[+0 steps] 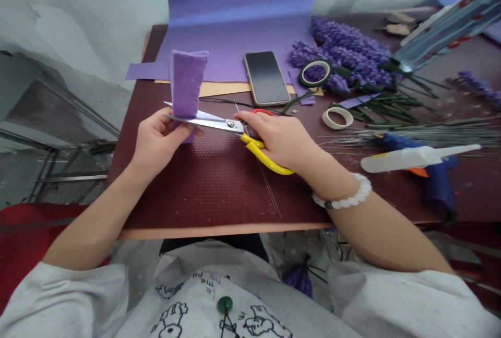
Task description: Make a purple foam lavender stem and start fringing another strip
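Purple felt (187, 85), a doubled strip, stands in your left hand (156, 142), pinched between thumb and fingers above the maroon mat (195, 197). The steel scissor blades (207, 121) straddle it near its lower end, slightly parted, while your right hand (274, 140) wraps the yellow handles (266, 156). This calls for squeezing those handles with the left hand steady. Further right lie a phone (266, 78), a green tape roll (315, 73) and a blue glue gun (415, 160).

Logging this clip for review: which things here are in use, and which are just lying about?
In use: left hand, purple felt strip, right hand, yellow-handled scissors.
Lying about: smartphone, blue glue gun, green tape roll, purple flower spikes.
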### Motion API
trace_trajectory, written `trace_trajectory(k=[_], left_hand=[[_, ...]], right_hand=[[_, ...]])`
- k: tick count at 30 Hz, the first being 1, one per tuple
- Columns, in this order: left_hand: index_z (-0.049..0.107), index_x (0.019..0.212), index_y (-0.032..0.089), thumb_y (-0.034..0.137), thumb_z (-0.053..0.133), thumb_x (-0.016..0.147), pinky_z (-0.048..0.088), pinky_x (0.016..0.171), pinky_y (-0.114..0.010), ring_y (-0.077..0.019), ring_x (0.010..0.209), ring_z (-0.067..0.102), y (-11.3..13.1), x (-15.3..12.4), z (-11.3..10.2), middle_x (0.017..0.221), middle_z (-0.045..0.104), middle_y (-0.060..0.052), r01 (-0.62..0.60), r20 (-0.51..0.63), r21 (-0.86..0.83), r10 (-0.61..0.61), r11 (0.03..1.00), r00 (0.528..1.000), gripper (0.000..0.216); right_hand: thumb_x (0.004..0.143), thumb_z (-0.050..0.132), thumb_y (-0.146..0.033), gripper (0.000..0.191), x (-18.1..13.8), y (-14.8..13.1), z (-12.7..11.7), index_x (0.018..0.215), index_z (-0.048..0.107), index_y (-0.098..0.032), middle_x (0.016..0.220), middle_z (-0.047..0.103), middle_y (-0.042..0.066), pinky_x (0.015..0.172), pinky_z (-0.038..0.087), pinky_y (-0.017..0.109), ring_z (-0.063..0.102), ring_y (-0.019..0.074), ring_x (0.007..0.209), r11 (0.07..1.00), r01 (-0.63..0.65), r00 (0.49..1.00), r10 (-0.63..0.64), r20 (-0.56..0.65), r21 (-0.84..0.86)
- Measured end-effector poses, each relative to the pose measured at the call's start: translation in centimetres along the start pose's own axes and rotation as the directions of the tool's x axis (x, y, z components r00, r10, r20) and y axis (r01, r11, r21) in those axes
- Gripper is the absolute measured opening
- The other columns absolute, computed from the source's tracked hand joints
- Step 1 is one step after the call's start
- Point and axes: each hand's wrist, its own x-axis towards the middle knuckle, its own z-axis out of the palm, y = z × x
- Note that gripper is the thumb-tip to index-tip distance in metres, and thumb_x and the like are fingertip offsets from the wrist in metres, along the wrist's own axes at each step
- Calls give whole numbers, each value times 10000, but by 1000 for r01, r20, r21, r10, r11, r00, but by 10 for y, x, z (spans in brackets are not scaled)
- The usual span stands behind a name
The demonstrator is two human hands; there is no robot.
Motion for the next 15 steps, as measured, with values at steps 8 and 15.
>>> trace_trajectory(k=[8,15], left_hand=[[648,761,168,193,710,699,559,698,-319,-161,666,670,-1,-2,4,673,680,-3,-19,-39,56,21,998,999,91],[654,740,160,200,708,690,569,708,-333,-167,656,668,1,-1,4,650,677,-7,15,-17,30,-15,999,1000,83]], right_hand=[[910,336,-446,474,0,0,-2,1254,522,-178,1026,681,103,581,283,288,597,217,778,1000,11,1000,-10,20,-24],[894,331,-437,475,2,0,0,1224,547,-171,911,700,103,547,218,296,594,226,711,995,-3,999,7,48,-98]])
